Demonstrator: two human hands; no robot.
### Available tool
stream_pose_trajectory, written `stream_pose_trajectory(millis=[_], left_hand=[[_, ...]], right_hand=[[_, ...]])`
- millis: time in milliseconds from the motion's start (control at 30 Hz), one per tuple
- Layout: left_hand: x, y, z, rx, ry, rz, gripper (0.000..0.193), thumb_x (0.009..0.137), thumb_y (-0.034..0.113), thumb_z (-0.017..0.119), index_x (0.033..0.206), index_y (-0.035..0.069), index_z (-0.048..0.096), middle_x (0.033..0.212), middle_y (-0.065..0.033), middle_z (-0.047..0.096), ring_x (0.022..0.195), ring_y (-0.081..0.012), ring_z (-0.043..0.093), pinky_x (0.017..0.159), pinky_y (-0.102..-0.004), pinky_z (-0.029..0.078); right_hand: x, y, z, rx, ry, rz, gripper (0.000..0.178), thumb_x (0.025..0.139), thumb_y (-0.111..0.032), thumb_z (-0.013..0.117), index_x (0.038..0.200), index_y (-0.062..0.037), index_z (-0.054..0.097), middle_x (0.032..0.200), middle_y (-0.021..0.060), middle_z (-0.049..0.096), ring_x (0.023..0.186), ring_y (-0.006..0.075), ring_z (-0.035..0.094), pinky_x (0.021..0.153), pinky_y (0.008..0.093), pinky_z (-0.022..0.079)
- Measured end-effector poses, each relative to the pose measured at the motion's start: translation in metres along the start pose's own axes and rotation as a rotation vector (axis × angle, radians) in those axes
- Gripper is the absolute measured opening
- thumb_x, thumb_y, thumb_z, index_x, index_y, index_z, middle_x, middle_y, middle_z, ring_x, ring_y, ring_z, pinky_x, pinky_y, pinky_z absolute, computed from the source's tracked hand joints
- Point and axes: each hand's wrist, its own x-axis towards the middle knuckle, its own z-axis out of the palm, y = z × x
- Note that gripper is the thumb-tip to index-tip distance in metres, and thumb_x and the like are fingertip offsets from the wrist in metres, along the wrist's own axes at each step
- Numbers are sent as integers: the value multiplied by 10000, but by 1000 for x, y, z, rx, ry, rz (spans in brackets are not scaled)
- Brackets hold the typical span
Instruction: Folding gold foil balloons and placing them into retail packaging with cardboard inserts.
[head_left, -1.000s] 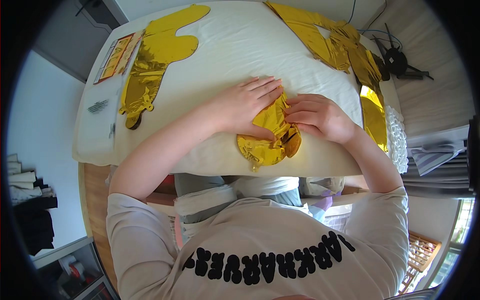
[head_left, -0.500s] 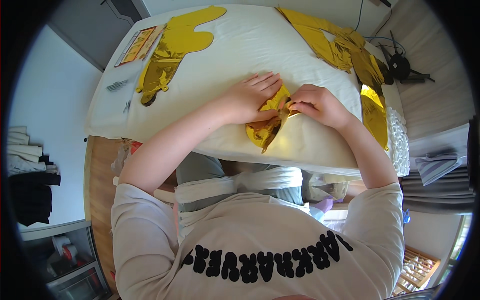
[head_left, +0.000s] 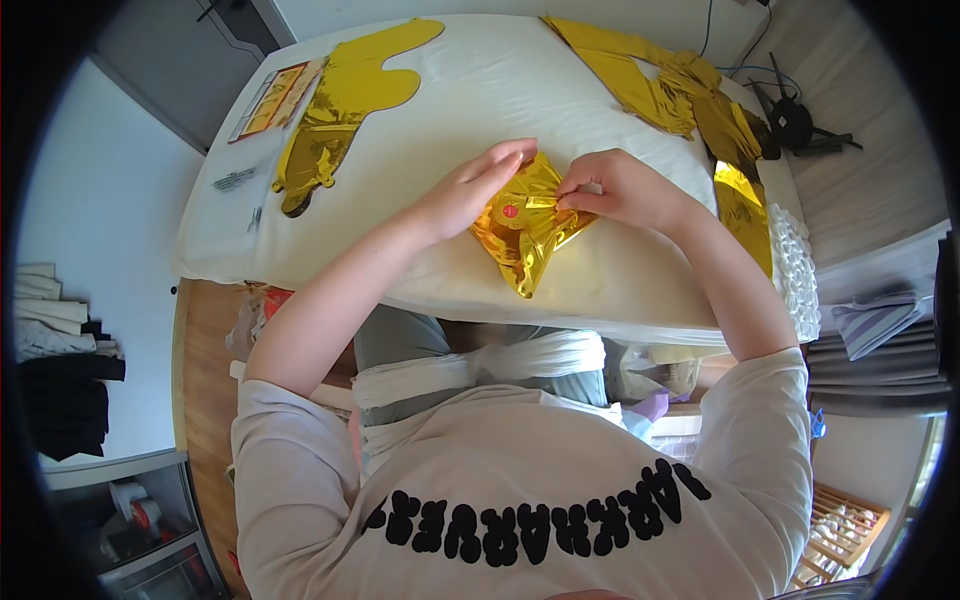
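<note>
A folded gold foil balloon [head_left: 533,238] lies on the white-covered table near its front edge. It is creased to a point toward me, and a small red round spot [head_left: 510,211] shows on it. My left hand [head_left: 462,200] rests against the foil's left side, its fingers stretched out and gripping nothing. On the opposite side, my right hand [head_left: 615,188] pinches the foil's upper right edge between thumb and fingers. The thumb tip touches the foil; the exact fold in the pinch is partly hidden.
A flat gold foil balloon [head_left: 365,92] lies at the back left, beside a printed packet [head_left: 270,102] and a clear bag [head_left: 235,180]. More gold foil [head_left: 655,85] spreads across the back right. A black stand-like object [head_left: 792,122] and white bubbly wrap [head_left: 792,270] sit at the right edge.
The foil has turned flatter and spread out, so its red spot shows. My left hand has moved off the top to the left side; my right hand has shifted slightly left.
</note>
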Motion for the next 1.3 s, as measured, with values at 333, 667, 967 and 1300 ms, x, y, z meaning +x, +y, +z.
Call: stream_pose_trajectory(millis=[333,667,967,1300], left_hand=[[-14,-4,21,1164,-62,348,447,1068,256,488,1421,-18,492,1563,-257,428,1471,-422,384,1225,-507,318],[-12,-8,24,1189,-80,315,503,1083,283,453,1484,-20,436,1581,-260,407,1493,-421,348,1235,-513,291],[-12,-6,21,1176,-74,341,480,1073,251,460,1469,-21,457,1559,-256,434,1474,-431,370,1229,-514,298],[-12,-7,21,1121,-66,324,454,1069,249,467,1438,-16,483,1551,-243,453,1467,-430,384,1226,-514,305]], right_hand=[[15,-23,-7,-123,-130,67,169,956,-159,695,1064,-40,746,1017,132,711,925,249,678,842,331,535],[0,12,-2,350,-141,156,291,958,-48,699,1242,-46,637,1022,10,661,956,91,606,853,257,502],[16,13,-10,417,-285,154,255,960,-19,679,1206,-32,614,1024,32,675,968,103,628,878,258,511],[22,5,-14,471,-320,230,208,952,-62,691,1140,-42,605,946,31,696,924,104,645,853,262,504]])
